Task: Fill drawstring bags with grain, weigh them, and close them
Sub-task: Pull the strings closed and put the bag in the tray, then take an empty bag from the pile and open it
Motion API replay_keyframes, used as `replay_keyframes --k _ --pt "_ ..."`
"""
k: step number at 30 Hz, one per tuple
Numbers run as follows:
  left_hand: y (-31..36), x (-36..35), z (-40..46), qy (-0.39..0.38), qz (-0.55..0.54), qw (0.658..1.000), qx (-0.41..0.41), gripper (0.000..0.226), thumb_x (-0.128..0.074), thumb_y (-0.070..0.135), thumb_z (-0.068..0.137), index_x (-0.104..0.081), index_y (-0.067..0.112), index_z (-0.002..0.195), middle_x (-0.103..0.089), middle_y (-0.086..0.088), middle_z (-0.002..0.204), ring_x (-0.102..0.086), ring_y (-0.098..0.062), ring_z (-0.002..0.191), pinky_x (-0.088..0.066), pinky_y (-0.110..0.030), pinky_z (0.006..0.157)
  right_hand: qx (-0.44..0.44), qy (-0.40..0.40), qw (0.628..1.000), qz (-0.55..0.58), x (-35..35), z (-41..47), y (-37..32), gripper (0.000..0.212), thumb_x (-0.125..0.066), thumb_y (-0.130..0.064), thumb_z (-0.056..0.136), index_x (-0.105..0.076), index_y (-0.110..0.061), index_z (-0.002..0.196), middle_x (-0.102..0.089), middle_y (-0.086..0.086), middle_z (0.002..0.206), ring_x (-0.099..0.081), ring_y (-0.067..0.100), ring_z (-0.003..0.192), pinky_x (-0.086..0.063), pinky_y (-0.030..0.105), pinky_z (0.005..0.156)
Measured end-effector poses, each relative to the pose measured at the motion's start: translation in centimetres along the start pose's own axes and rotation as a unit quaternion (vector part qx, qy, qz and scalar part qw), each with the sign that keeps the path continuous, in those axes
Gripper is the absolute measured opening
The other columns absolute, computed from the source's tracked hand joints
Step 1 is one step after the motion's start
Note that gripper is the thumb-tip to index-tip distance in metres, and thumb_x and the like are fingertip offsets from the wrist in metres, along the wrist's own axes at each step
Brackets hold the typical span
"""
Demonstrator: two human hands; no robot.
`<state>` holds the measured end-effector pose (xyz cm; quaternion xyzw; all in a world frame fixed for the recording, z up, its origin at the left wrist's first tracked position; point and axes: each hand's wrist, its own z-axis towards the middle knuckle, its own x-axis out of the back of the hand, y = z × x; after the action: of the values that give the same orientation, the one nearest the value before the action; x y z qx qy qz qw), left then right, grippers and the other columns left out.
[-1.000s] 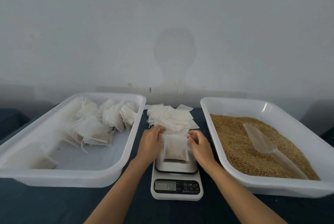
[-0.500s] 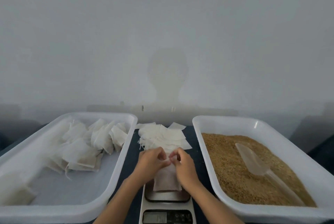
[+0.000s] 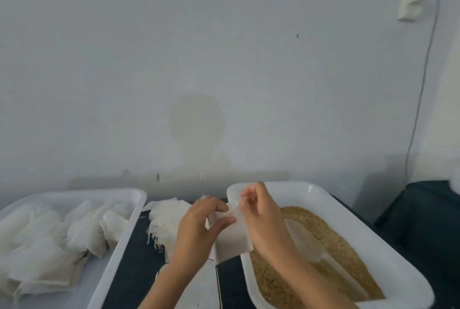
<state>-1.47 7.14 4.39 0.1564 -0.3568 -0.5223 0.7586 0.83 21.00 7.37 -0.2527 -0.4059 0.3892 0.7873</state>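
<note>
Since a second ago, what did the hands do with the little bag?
Both hands lifted the filled bag off the scale and carried it up and toward the grain tray. The left hand and right hand now pinch its top together. The view also tipped upward. The scoop stays in the grain, and the finished bags stay in the left tray.

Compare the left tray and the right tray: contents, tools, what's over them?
The left tray holds a heap of white bags; the right tray holds loose brown grain. A clear scoop lies in the right tray; none shows in the left. The right hand and the held bag overlap the right tray's near-left edge; nothing is over the left tray. Both are white, rectangular, round-cornered.
</note>
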Motion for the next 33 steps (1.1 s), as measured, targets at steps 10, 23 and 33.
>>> replay_keyframes --k 10,23,33 --pt "3.0 -10.1 1.5 -0.223 0.002 0.973 0.055 0.027 -0.063 0.026 0.088 -0.039 0.036 0.078 -0.046 0.019 0.086 -0.042 0.002 0.082 -0.032 -0.008 0.069 -0.312 -0.187 0.841 -0.401 10.3 -0.5 13.6 0.049 -0.046 -0.031 0.095 -0.030 -0.015 0.139 -0.047 0.003 0.131 -0.045 0.024 0.120 -0.039 0.036 0.100" --pt "3.6 -9.7 1.4 -0.409 0.080 0.908 0.051 0.030 -0.051 0.021 0.095 -0.029 0.028 0.075 -0.037 0.009 0.081 -0.033 -0.011 0.078 -0.031 -0.023 0.069 -0.236 -0.221 0.864 -0.386 11.3 -1.0 14.5 0.013 -0.039 -0.021 0.099 -0.048 -0.024 0.090 -0.054 -0.011 0.089 -0.054 0.008 0.085 -0.042 0.016 0.069" --pt "3.3 -7.8 4.4 -0.335 0.204 0.918 -0.048 0.009 -0.053 0.010 0.092 -0.045 0.014 0.091 -0.043 -0.002 0.094 -0.034 -0.011 0.086 -0.024 -0.021 0.064 -0.149 -0.312 0.765 -0.544 17.7 2.1 8.6 0.018 -0.054 -0.019 0.093 -0.059 -0.023 0.110 -0.059 -0.005 0.109 -0.055 0.010 0.089 -0.033 0.015 0.058"
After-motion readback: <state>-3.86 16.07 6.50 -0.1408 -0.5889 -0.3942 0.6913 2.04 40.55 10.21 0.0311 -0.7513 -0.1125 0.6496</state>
